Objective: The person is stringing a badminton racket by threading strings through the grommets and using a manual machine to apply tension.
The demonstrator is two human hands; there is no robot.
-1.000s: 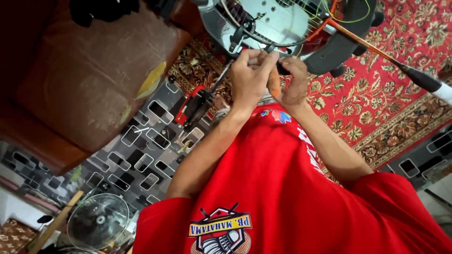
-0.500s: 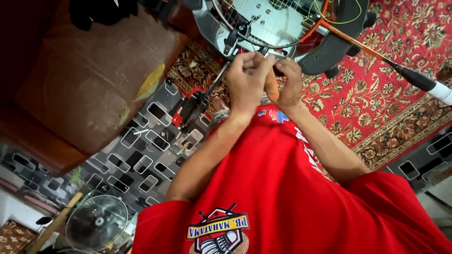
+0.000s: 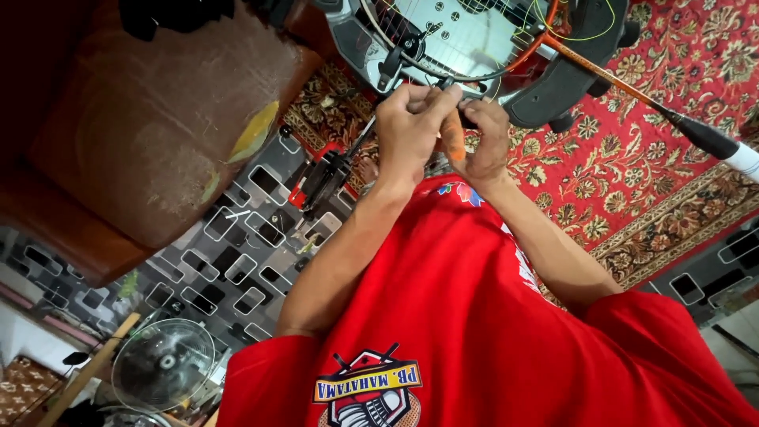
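Observation:
An orange-framed badminton racket (image 3: 601, 71) lies clamped on a grey and black stringing machine (image 3: 553, 91) at the top; its black grip (image 3: 708, 136) points right. Both my hands meet at the near edge of the racket's head. My left hand (image 3: 407, 126) has its fingertips pinched together at the frame, apparently on a thin string; the string itself is too fine to make out there. My right hand (image 3: 484, 146) is closed beside it around an orange-handled tool (image 3: 454, 138). Loose yellow-green string (image 3: 589, 33) curls over the racket's throat.
A black and red tension head (image 3: 324, 178) hangs off the machine at the left of my hands. A worn brown seat (image 3: 150, 134) fills the left side. A red patterned carpet (image 3: 656, 166) lies on the right, and a table fan (image 3: 162, 368) stands at the bottom left.
Both hands stay together at the racket's edge, shifting only slightly. The orange handle has tilted a little more upright between them.

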